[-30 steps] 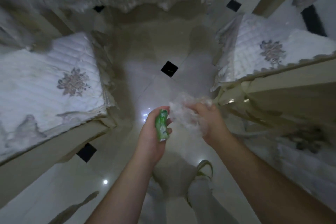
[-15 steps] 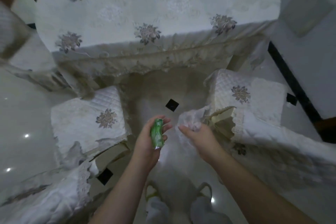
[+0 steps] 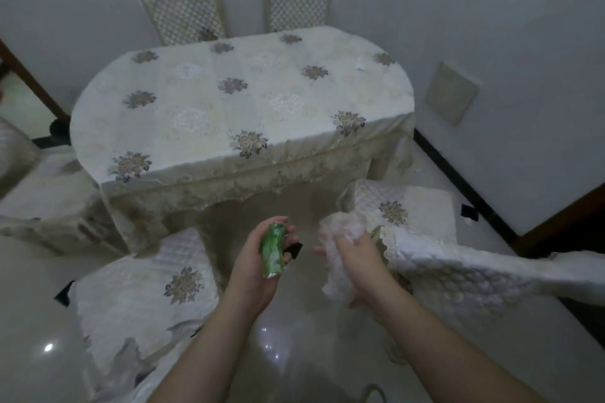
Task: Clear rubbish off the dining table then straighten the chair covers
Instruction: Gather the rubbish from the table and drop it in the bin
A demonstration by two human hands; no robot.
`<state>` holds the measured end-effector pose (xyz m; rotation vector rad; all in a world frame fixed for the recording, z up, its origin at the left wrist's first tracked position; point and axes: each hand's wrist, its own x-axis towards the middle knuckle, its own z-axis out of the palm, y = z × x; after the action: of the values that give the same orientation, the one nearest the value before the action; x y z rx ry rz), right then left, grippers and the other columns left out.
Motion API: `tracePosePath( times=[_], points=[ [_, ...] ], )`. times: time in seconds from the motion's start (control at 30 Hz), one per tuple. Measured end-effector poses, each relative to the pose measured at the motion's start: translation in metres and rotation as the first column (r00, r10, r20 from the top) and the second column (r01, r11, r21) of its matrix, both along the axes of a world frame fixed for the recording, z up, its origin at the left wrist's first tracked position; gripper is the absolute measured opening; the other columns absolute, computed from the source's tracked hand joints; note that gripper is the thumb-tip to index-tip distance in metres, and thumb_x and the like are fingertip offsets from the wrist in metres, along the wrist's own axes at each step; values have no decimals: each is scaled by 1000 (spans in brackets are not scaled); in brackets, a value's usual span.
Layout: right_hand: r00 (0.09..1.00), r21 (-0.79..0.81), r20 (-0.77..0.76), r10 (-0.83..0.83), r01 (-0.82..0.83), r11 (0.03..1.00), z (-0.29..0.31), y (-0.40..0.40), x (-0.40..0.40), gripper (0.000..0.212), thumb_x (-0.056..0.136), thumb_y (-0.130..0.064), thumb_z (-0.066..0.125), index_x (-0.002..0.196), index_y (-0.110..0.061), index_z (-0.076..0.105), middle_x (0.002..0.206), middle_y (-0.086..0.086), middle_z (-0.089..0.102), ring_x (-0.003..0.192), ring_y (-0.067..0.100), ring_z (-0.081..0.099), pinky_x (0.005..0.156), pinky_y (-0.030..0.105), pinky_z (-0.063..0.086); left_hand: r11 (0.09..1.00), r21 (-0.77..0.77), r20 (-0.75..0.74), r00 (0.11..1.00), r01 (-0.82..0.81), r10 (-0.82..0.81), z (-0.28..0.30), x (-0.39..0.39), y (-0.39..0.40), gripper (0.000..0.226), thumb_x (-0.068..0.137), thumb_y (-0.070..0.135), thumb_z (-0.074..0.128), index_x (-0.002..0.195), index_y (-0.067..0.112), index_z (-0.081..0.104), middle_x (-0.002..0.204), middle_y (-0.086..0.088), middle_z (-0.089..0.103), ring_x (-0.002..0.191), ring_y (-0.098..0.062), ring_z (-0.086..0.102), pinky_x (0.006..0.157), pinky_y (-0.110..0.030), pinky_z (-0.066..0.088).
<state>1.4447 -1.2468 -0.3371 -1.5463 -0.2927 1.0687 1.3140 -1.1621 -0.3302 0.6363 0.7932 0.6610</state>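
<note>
Item 1. Left hand [image 3: 258, 267], centre of view, just left of 6 o'clock: fingers curled round a green wrapper [image 3: 272, 252], crumpled and held upright in the palm.

Item 2. Right hand [image 3: 355, 258], just beside the left, towards 3 o'clock: clenched on a wad of clear plastic film [image 3: 340, 232], which bunches out above the knuckles and trails below the wrist. The two hands are near each other but apart.

Item 3. Near-left chair seat cover [image 3: 144, 288], at 8 o'clock: quilted, cream, with one floral motif; its near edge is rumpled.

Item 4. Near-right chair seat cover [image 3: 415, 209], at 3 o'clock: same pattern. Its back cover [image 3: 458, 275] hangs towards the viewer, lace edge uneven.

Item 5. Floor [image 3: 294, 330], glossy pale tile with small black insets, between the two chairs.

Item 6. Dining table [image 3: 242, 108], at 12 o'clock: oval, under a cream cloth with floral motifs and a lace skirt. One small white scrap [image 3: 361, 65] lies on it near the far right end, at 1 o'clock.

Item 7. Two far chairs [image 3: 186, 15], at 11 to 12 o'clock beyond the table, against the wall: lattice-pattern backs, upright.

Item 8. Left end chair [image 3: 39, 203], at 9 o'clock: covered, blurred.
</note>
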Motion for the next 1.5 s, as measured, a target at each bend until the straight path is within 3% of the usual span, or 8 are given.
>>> tracePosePath(
  times=[0.13, 0.27, 0.43, 0.73, 0.83, 0.97, 1.33, 1.5],
  points=[
    [978, -43, 147, -146, 154, 987, 19, -7, 5, 14, 87, -9, 52, 75, -7, 58, 55, 8, 49, 57, 19, 45, 39, 17, 32, 991, 59, 33, 992, 117, -119, 19, 6, 6, 21, 80, 22, 54, 93, 13, 66, 83, -7, 66, 71, -15, 62, 50, -21, 37],
    [978, 58, -72, -196, 201, 978, 30, -20, 11, 47, 90, -22, 63, 134, -17, 47, 101, 8, 65, 94, 18, 63, 71, 30, 54, 972, 103, 63, 974, 210, -217, 31, 22, 5, 24, 75, 25, 55, 91, 12, 67, 81, -7, 66, 69, -16, 62, 49, -21, 37],
    [998, 174, -23, -58, 62, 983, 38, -70, 36, 72, 73, 8, 71, 134, -21, 42, 123, 22, 58, 107, 36, 62, 91, 56, 50, 943, 108, 107, 940, 314, -325, 38, 56, -11, 27, 74, 26, 56, 93, 9, 66, 84, -11, 63, 69, -18, 61, 49, -22, 38],
    [891, -8, 328, -313, 334, 943, 63, -176, 53, 15, 84, -27, 72, 97, -24, 67, 90, -5, 72, 84, 10, 69, 68, 22, 55, 847, 104, 120, 839, 521, -531, 55, 120, -86, 19, 88, 21, 52, 93, 11, 68, 85, -10, 61, 73, -17, 58, 55, -24, 35],
    [838, -48, 377, -393, 442, 896, 58, -212, 68, 11, 85, -37, 69, 87, -28, 62, 85, -6, 68, 81, 11, 66, 72, 28, 56, 815, 134, 95, 812, 563, -576, 64, 142, -122, 18, 86, 20, 52, 91, 11, 67, 83, -11, 62, 74, -18, 59, 56, -25, 34],
    [785, -20, 218, -581, 598, 801, 59, -266, 93, 32, 85, -47, 64, 109, -25, 61, 103, -1, 68, 94, 16, 66, 80, 34, 55, 784, 136, 87, 781, 605, -618, 77, 173, -183, 23, 73, 23, 60, 90, 9, 67, 80, -11, 62, 69, -18, 59, 48, -22, 38],
    [522, -89, -87, -849, 845, 528, 71, -449, 165, 31, 82, 2, 55, 109, -11, 60, 99, 12, 58, 92, 31, 60, 82, 52, 55, 688, 111, 115, 679, 717, -726, 74, 252, -340, 25, 78, 24, 60, 96, 7, 65, 86, -13, 61, 70, -18, 58, 52, -24, 38],
    [514, -17, -424, -746, 819, 574, 64, -494, 186, 60, 98, -22, 47, 152, -22, 19, 156, 14, 23, 137, 43, 29, 89, 54, 45, 662, 92, 73, 658, 744, -749, 59, 274, -379, 29, 79, 29, 60, 98, 10, 68, 91, -11, 61, 76, -19, 58, 58, -26, 39]
  ],
)
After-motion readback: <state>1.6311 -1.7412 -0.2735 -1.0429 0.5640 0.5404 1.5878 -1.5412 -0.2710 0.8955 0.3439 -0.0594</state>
